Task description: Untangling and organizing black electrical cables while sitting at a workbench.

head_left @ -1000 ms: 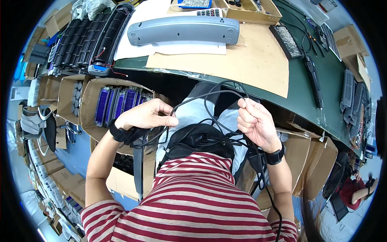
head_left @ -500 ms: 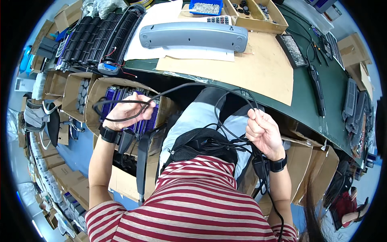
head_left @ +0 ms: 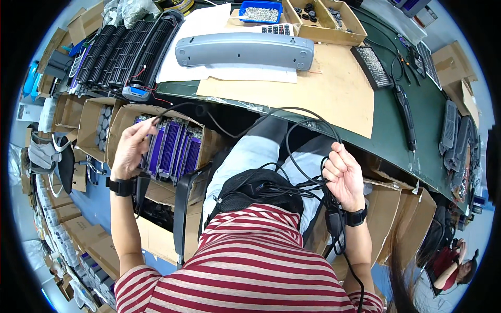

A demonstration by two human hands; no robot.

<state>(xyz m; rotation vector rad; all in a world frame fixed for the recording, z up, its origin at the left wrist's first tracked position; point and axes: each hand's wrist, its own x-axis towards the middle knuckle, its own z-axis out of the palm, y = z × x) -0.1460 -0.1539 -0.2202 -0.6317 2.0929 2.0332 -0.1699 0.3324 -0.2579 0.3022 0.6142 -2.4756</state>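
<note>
A thin black cable (head_left: pixel 284 108) stretches in a loose wave between my hands, above my lap and the table's near edge. My left hand (head_left: pixel 131 148), on the left over an open carton, pinches one stretch of it with the fingertips. Close to that hand, a small thick black lump (head_left: pixel 200 110) sits on the cable. My right hand (head_left: pixel 343 175) is closed around the cable at the right, where a loop hangs down. More tangled black cable lies over a black pouch (head_left: pixel 235 189) at my waist and hangs below my right wrist.
On the green table (head_left: pixel 396 112) are a long grey plastic casing (head_left: pixel 242 50), a cardboard sheet (head_left: pixel 334 88), a blue tray of small parts (head_left: pixel 261 11) and an electric screwdriver (head_left: pixel 404 115). Cartons (head_left: pixel 94 130) flank my legs. Another person (head_left: pixel 453 268) appears at lower right.
My left hand has moved left and slightly down, and the loop around it has opened out into a longer stretch. The right hand has barely moved. The person at lower right has shifted.
</note>
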